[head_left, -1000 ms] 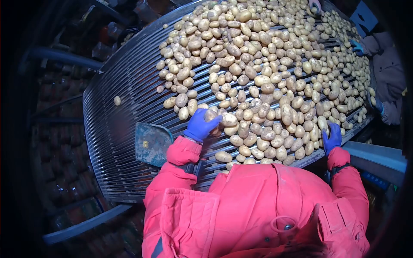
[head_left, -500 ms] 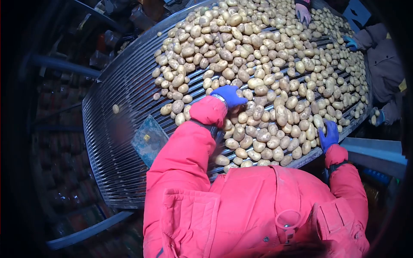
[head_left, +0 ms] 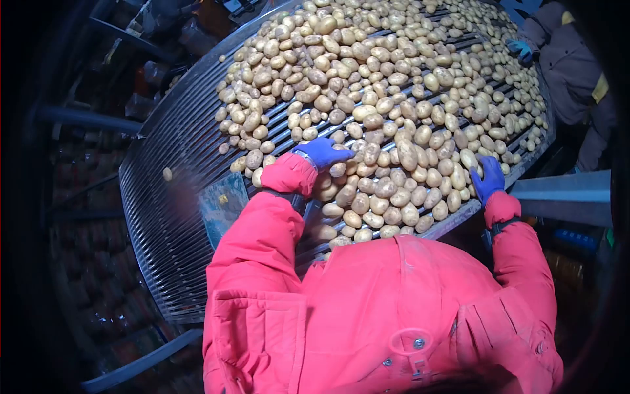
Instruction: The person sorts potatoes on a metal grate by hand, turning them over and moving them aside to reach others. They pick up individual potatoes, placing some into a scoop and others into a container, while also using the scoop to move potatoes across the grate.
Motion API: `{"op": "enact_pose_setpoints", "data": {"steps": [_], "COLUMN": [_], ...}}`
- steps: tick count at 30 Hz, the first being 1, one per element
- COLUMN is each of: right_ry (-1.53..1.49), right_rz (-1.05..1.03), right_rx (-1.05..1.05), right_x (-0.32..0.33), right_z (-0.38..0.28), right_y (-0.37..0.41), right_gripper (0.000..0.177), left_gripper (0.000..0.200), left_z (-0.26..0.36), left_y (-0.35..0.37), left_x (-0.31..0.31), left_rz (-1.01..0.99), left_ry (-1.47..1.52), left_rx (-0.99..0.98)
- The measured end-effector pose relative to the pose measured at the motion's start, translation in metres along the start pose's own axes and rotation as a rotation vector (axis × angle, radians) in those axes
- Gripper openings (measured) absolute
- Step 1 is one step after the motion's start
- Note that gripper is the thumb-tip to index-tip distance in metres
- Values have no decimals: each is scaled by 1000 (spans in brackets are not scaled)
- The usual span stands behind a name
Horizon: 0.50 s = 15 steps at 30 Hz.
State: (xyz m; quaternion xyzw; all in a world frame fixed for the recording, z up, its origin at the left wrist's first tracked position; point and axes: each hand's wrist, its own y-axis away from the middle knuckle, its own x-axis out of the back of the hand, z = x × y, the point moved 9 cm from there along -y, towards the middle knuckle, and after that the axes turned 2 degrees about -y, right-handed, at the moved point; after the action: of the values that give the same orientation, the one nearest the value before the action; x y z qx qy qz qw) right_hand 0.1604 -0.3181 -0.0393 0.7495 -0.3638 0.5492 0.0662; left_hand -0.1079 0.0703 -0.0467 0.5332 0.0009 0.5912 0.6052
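Observation:
A thick layer of potatoes [head_left: 367, 105] covers much of a slatted metal conveyor [head_left: 184, 138]. My left hand [head_left: 325, 152], in a blue glove, rests at the near left side of the pile, its fingers stretched over the potatoes toward the right. No potato shows clearly in its grasp, and its underside is hidden. At the right edge of the pile, my right hand [head_left: 488, 178], also blue-gloved, has thumb and fingers apart against the outer potatoes. Both sleeves are bright pink.
A worn bluish plate [head_left: 223, 205] lies on the slats beside my left sleeve. One lone potato [head_left: 167, 174] sits farther left. Across the conveyor stands a co-worker in a dark jacket [head_left: 569, 72], with a gloved hand [head_left: 520, 50] by the potatoes. A metal beam [head_left: 564, 197] juts out right.
The view has shifted slightly, and the scene sits farther left. My left hand has drawn left and its fingers have straightened. A co-worker's pink-gloved hand at the top has left view.

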Motion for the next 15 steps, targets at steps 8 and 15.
{"op": "enact_pose_setpoints", "data": {"steps": [8,15], "right_ry": [24,-1362], "right_rz": [45,-85], "right_rx": [0,-259], "right_x": [5,-9], "right_z": [1,-160], "right_y": [7,24], "right_gripper": [43,48], "left_gripper": [39,55], "left_z": [20,121], "left_y": [45,77], "left_x": [-43,-76], "left_rz": [25,-243], "left_ry": [1441,1693], "left_rx": [-197,-413]}}
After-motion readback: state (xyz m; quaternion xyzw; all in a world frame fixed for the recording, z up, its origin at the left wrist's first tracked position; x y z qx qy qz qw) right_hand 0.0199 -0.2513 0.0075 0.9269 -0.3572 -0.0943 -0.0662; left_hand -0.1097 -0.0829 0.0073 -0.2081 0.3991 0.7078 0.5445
